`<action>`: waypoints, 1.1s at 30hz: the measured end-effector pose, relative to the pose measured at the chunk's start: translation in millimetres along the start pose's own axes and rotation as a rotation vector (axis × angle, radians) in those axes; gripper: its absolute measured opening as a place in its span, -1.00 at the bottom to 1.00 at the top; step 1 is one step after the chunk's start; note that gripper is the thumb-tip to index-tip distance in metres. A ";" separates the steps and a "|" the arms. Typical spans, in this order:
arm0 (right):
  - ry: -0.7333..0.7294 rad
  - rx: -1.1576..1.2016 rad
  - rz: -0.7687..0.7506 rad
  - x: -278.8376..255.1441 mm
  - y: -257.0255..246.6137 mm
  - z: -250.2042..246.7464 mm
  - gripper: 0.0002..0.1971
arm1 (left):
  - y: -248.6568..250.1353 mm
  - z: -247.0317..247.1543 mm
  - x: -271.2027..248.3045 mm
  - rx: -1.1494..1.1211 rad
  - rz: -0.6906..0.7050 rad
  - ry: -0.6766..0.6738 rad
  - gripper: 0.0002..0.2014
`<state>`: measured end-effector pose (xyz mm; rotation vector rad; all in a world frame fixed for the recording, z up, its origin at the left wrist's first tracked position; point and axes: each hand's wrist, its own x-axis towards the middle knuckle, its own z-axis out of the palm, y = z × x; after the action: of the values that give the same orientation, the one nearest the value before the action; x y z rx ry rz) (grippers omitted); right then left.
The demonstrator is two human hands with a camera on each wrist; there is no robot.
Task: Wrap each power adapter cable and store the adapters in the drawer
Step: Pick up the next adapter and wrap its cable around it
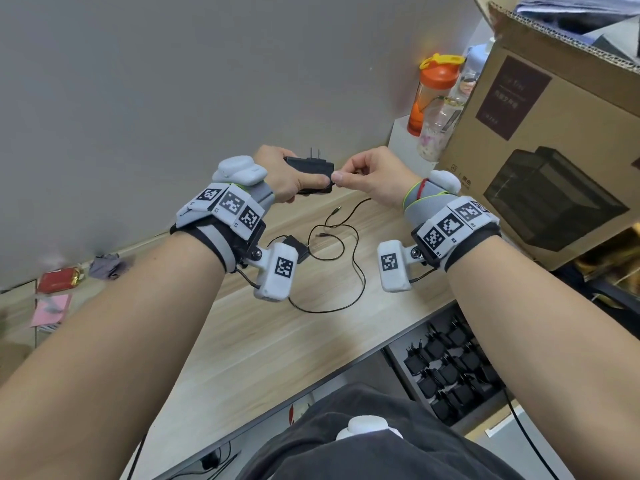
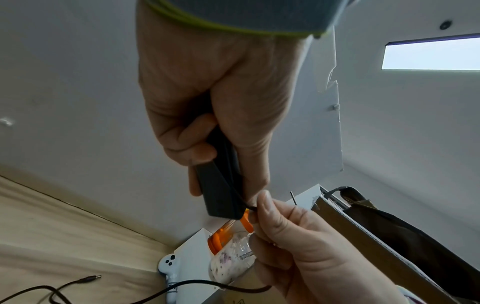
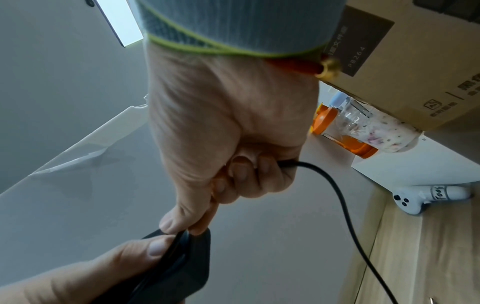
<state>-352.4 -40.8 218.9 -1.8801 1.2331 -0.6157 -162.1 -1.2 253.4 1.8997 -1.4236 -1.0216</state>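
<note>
Black adapter (image 1: 309, 174) sits gripped in the left hand (image 1: 282, 178) above the desk (image 1: 242, 341); the right hand (image 1: 372, 176) pinches its cable (image 1: 349, 207). Left wrist view: thumb and fingers (image 2: 187, 139) clamp the adapter. Right wrist view: cable trails from the curled fingers (image 3: 244, 172).

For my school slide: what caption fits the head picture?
Left hand grips an adapter; right hand pinches its cable.

- My left hand (image 1: 282, 176) grips a black adapter (image 1: 309, 173), prongs up, above the wooden desk (image 1: 263, 341).
- My right hand (image 1: 374, 178) pinches its cable (image 1: 346, 216) at the adapter's end.
- Second adapter (image 1: 294, 249) lies on desk, cable loose.
- Open drawer (image 1: 450, 368) holds many adapters.
</note>
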 end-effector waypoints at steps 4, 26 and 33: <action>0.004 -0.005 -0.016 2.8 -1.0 -3.6 -0.75 | 0.3 1.0 -2.1 0.033 0.003 -0.029 -0.57; 0.097 0.311 -0.067 14.4 -3.9 -0.4 -0.61 | 14.8 2.4 -23.8 -0.226 0.154 -0.183 -0.83; 0.006 0.251 -0.040 6.4 -4.9 19.3 -0.71 | 12.1 1.4 -6.6 -0.498 0.089 0.029 -0.75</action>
<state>-332.8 -38.9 211.8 -1.6964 1.0707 -0.7617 -170.7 1.6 263.7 1.4700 -1.0960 -1.1695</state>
